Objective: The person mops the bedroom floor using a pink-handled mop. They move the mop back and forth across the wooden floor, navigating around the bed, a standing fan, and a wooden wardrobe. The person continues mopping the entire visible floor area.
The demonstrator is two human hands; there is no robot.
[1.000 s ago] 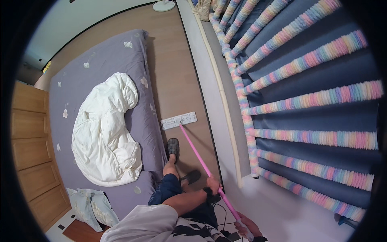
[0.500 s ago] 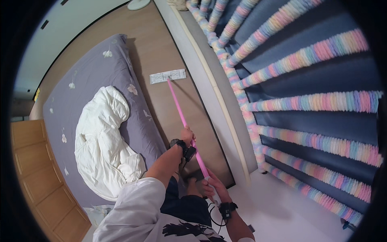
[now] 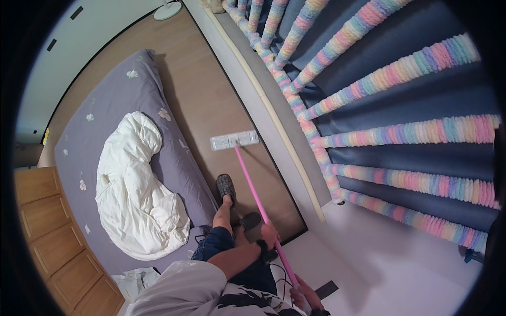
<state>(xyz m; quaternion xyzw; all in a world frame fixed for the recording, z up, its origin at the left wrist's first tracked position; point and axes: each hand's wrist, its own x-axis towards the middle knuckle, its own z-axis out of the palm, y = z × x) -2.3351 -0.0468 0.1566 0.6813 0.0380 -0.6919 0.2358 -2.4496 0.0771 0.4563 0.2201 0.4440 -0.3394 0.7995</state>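
Note:
A flat mop with a long pink handle (image 3: 254,192) slants from my body out over the wood-look floor. Its white rectangular head (image 3: 221,141) lies flat on the boards between the bed and the wall. My left hand (image 3: 270,235) is wrapped round the lower part of the handle, a dark band on its wrist. Closer to my body, near the bottom edge, my right hand (image 3: 305,296) grips the handle's end, partly cut off by the view.
Left of the mop stands a bed with a purple flowered sheet (image 3: 182,181) and a bunched white quilt (image 3: 129,195). My slippered feet (image 3: 225,188) are beside it. Rails wrapped in pastel yarn (image 3: 363,139) line the right. Wooden cabinets (image 3: 63,242) are at lower left.
The mop head has come back toward me across the floor. Both hands have moved down and right with the handle, and a slippered foot now shows.

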